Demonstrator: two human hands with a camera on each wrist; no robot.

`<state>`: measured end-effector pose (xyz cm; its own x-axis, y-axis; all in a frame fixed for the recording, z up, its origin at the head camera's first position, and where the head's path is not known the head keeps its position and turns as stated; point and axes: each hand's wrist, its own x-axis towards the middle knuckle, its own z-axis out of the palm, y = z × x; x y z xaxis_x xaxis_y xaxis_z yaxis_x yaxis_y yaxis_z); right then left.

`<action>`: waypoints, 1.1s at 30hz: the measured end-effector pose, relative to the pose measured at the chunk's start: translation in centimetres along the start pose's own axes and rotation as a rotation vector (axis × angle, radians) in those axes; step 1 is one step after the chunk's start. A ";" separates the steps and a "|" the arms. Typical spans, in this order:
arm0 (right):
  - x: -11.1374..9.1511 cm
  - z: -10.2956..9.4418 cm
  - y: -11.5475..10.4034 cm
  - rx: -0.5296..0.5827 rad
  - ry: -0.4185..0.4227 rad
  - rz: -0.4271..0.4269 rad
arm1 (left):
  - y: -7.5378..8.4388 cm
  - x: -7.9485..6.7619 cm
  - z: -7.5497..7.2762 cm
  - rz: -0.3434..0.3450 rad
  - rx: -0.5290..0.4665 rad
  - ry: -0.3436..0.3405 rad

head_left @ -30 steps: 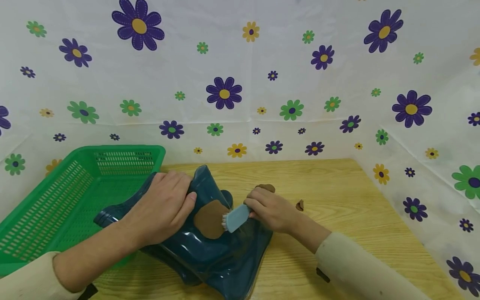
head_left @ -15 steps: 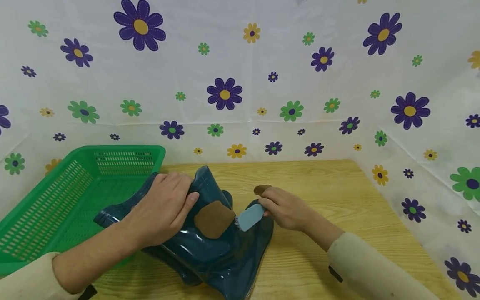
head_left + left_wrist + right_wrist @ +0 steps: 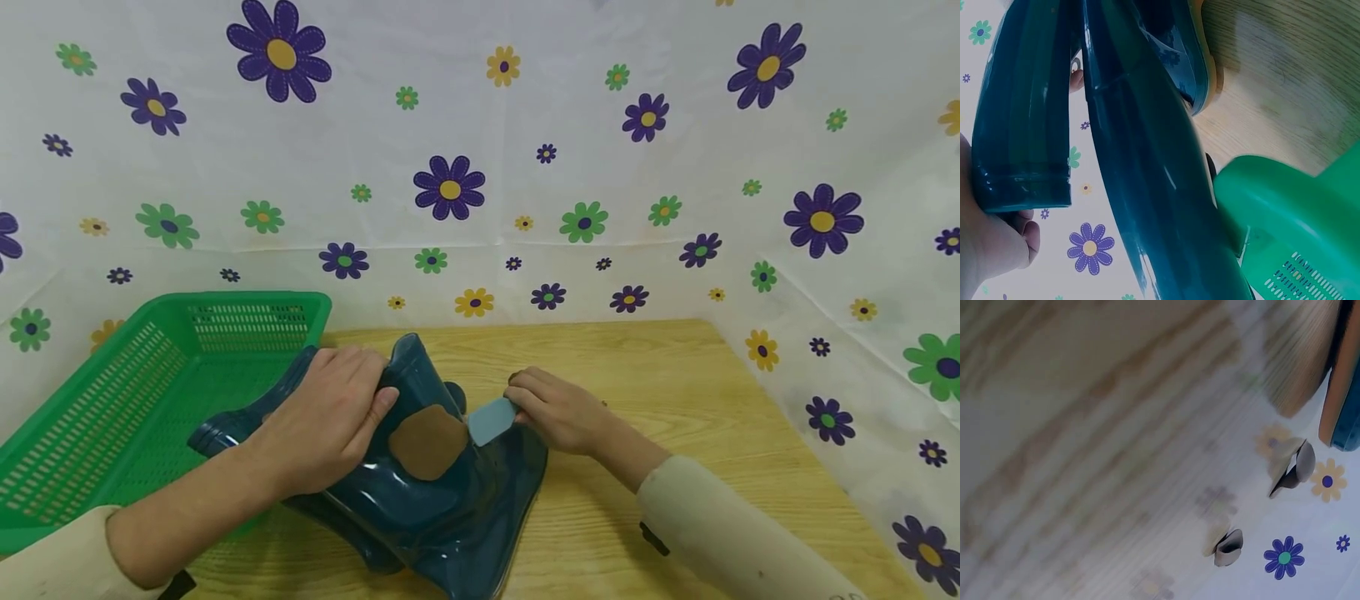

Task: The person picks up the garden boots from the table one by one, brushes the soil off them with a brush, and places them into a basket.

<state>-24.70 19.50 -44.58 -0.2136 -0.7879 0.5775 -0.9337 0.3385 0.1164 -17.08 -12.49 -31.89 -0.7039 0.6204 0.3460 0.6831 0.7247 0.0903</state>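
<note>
A glossy dark teal rubber boot (image 3: 465,517) lies tilted across the middle of the head view, with a flat brown patch (image 3: 427,443) on its shaft. My left hand (image 3: 330,417) grips the boot's top edge; in the left wrist view the fingertips show below the boot's cuff (image 3: 1022,181). Under it lies a second boot, its shaft (image 3: 1154,162) reaching toward the basket. My right hand (image 3: 558,410) holds a light blue brush (image 3: 492,421), its front end right at the patch's right edge. The bristles are hidden beneath the brush, and the right hand is outside the right wrist view.
A green plastic basket (image 3: 321,312) stands at the left, partly behind the boots. Two curled brown scraps (image 3: 1229,547) lie on the wood-grain table (image 3: 637,350) beyond my right hand. A white flower-printed sheet (image 3: 495,108) hangs behind and at the sides.
The brush and right hand first moved right, off the patch, then came back a little to the left toward its edge. The left hand and boots have stayed in place.
</note>
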 end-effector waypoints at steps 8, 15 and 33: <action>0.9 -0.4 -0.8 0.006 0.064 -0.089 | 0.0 0.0 -0.1 0.005 0.009 -0.004; 0.3 -0.6 -0.4 -0.043 0.083 -0.109 | -0.1 0.0 0.0 0.010 -0.001 0.002; 0.2 0.0 0.1 -0.024 0.060 -0.035 | -0.1 0.0 -0.1 -0.015 0.062 0.014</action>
<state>-24.80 19.38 -44.51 -0.1622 -0.7674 0.6203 -0.9331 0.3237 0.1565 -17.11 -12.54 -31.83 -0.7107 0.6055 0.3583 0.6591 0.7511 0.0379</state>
